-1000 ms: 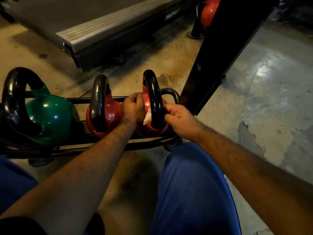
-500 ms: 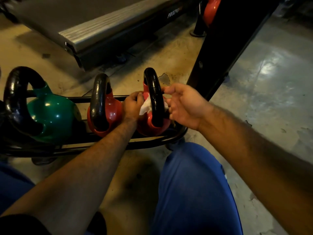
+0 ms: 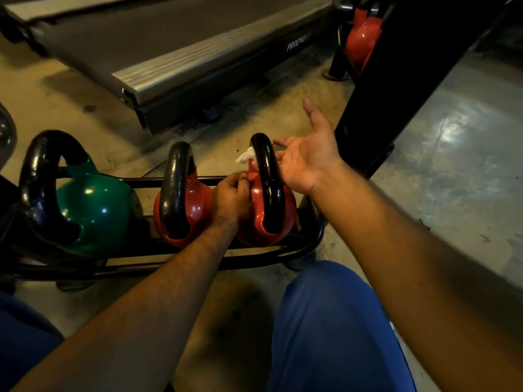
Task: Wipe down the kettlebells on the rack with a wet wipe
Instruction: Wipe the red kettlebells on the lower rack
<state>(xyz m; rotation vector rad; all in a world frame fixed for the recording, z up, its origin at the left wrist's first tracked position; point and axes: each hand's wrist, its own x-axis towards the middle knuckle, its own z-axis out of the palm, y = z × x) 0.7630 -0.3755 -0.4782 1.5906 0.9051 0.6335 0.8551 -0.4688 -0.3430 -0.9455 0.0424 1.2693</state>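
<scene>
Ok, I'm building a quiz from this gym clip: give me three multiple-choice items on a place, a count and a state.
1. Where does the wet wipe show?
A. on the floor
B. beside the handle top of the rightmost red kettlebell
C. on the green kettlebell

2. How many red kettlebells sit on the rack?
A. one
B. two
C. four

3. How is the right hand?
A. open, palm up
B. gripping a handle
C. a fist

Answers:
1 B, white shows left of that handle top.
2 B, two red ones sit right of the green one.
3 A, fingers spread, holding nothing.
</scene>
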